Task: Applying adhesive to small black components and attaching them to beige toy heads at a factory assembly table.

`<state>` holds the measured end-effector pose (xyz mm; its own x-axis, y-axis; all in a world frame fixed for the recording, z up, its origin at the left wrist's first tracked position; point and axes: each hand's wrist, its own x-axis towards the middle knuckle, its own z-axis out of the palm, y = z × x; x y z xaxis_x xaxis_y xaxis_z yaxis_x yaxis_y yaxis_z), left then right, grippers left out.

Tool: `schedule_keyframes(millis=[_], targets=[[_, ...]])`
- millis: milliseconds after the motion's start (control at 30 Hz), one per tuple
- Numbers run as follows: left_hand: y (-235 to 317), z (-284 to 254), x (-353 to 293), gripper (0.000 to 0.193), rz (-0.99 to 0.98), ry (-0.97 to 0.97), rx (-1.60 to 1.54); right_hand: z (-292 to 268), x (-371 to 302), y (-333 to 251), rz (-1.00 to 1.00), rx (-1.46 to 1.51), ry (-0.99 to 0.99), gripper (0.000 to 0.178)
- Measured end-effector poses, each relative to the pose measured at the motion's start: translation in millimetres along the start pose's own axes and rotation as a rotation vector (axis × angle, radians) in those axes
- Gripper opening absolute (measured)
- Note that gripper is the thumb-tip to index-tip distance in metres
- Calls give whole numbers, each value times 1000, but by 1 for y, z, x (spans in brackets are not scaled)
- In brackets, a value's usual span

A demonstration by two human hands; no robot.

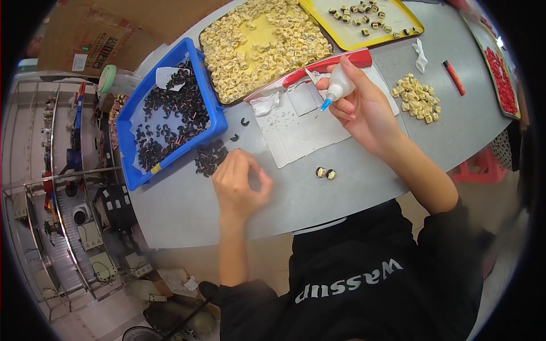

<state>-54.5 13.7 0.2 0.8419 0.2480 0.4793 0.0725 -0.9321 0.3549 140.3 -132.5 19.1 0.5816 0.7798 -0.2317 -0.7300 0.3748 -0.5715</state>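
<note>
My right hand (372,116) is wrapped round a small white squeeze bottle (341,85), its blue needle tip slanting down to the left above a sheet of white card (296,145). At the edge of a loose heap of small black curved pieces (209,156), my left hand (240,184) is closed, its fingers curled down. What it pinches, if anything, is hidden. Single black curved pieces (244,121) lie between the heap and the card. Right of that hand, nearer me, two small cream cubes with black parts (326,173) rest on the grey table (296,202).
A blue bin (219,122) of black and pink pieces stands at left. Behind it is a tray crowded with cream cubes (227,62); a yellow tray (347,42) holds cubes with black parts. To the right lie loose cream cubes (415,98), a red marker (454,78) and crumpled tissue (420,57).
</note>
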Motion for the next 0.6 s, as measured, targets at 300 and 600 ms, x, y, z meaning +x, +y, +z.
schedule_keyframes(millis=[300,600], targets=[[-1,1,0,20,1,-32,42,-2,1,1,-3,7,-7,29],[-1,0,-1,22,-10,-58,56,-1,0,1,6,20,-1,29]])
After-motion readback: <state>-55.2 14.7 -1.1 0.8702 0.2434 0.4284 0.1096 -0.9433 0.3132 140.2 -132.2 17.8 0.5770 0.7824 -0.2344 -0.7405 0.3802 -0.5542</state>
